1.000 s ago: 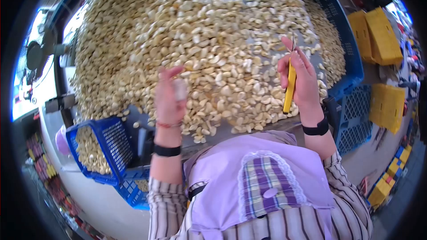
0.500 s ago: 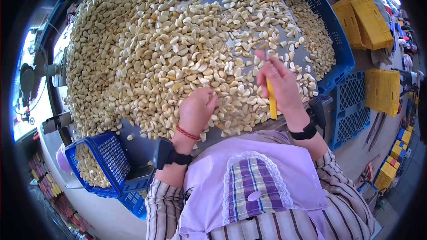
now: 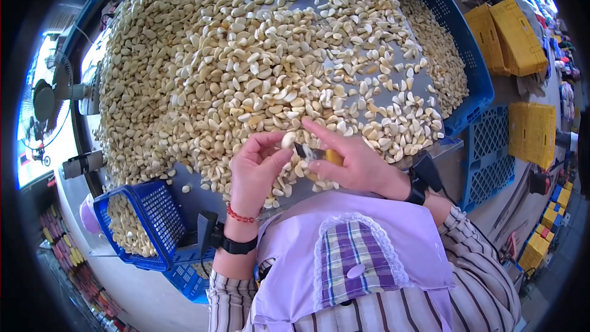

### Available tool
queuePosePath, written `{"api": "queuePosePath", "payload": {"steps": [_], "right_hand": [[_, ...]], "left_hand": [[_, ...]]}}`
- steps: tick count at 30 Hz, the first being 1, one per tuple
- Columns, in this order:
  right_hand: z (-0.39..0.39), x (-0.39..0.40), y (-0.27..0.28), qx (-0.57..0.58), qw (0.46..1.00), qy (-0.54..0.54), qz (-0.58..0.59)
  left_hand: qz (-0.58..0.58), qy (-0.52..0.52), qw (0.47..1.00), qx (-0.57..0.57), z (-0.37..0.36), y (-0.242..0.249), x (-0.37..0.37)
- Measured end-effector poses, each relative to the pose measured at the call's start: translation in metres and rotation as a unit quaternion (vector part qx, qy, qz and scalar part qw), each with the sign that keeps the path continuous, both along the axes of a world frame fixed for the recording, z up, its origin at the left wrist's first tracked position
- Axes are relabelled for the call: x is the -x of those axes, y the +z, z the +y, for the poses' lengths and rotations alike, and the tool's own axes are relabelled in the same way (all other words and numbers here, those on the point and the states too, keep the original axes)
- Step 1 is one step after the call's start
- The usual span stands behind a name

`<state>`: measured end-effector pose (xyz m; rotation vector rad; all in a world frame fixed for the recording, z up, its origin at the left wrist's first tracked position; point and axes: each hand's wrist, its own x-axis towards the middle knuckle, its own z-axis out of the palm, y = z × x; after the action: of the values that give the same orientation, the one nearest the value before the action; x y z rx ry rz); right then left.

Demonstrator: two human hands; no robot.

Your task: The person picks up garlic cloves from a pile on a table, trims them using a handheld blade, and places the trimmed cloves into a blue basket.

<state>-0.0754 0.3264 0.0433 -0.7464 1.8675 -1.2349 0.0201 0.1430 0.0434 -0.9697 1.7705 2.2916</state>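
Pinches one cream-white, smooth, clove-shaped piece in left hand, just beside a yellow-handled, dark-bladed knife gripped in right hand. Probably light, firm, slippery (brittle, perhaps): best held on the side away from the knife.

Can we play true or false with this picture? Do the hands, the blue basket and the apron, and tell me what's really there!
1. The bare left hand pinches a pale cream, rounded piece. True.
2. The small tool with a yellow handle is in that hand. False: the bare right hand holds it.
3. The red beaded bracelet circles the left wrist. True.
4. The blue plastic basket with openwork walls, at the picture's left, holds nothing. False: loose cream pieces lie in it.
5. The lavender cloth apron has a spotted front panel. False: it is plaid.
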Motion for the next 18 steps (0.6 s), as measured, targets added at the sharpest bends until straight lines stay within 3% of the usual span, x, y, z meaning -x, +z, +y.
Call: {"api": "queuePosePath", "payload": {"steps": [6, 7, 9, 10, 11, 13, 15, 16, 17, 18], "right_hand": [[-0.003, 0.0, 0.002, -0.03, 0.998, 0.051, -0.021], [-0.001, -0.002, -0.008, 0.016, 0.998, 0.034, -0.043], [0.001, -0.002, -0.011, 0.061, 0.996, 0.016, -0.067], [0.001, 0.001, -0.005, 0.015, 0.989, -0.057, -0.132], [0.002, 0.004, -0.002, -0.031, 0.972, -0.129, -0.195], [0.012, 0.013, -0.006, -0.006, 0.959, -0.166, -0.23], [0.021, 0.017, -0.012, 0.048, 0.94, -0.221, -0.255], [0.023, 0.02, -0.011, 0.059, 0.941, -0.223, -0.249], [0.023, 0.02, -0.011, 0.06, 0.941, -0.223, -0.249], [0.024, 0.02, -0.012, 0.063, 0.943, -0.222, -0.24]], "left_hand": [[0.042, -0.035, 0.998, 0.037, 0.008, -0.003, -0.007], [0.038, -0.046, 0.998, 0.038, 0.008, 0.0, -0.008], [0.004, -0.037, 0.999, -0.019, -0.001, 0.001, -0.008], [0.1, -0.027, 0.978, -0.178, -0.012, -0.01, -0.014], [0.193, -0.017, 0.923, -0.332, -0.017, -0.016, -0.015], [0.205, 0.037, 0.93, -0.304, -0.014, -0.01, -0.01], [0.05, -0.03, 0.998, -0.033, -0.021, -0.021, -0.015], [0.025, -0.13, 0.974, 0.184, -0.011, -0.023, -0.01], [0.025, -0.13, 0.974, 0.184, -0.005, -0.034, -0.011], [0.036, -0.214, 0.893, 0.394, 0.001, -0.053, -0.014]]}}
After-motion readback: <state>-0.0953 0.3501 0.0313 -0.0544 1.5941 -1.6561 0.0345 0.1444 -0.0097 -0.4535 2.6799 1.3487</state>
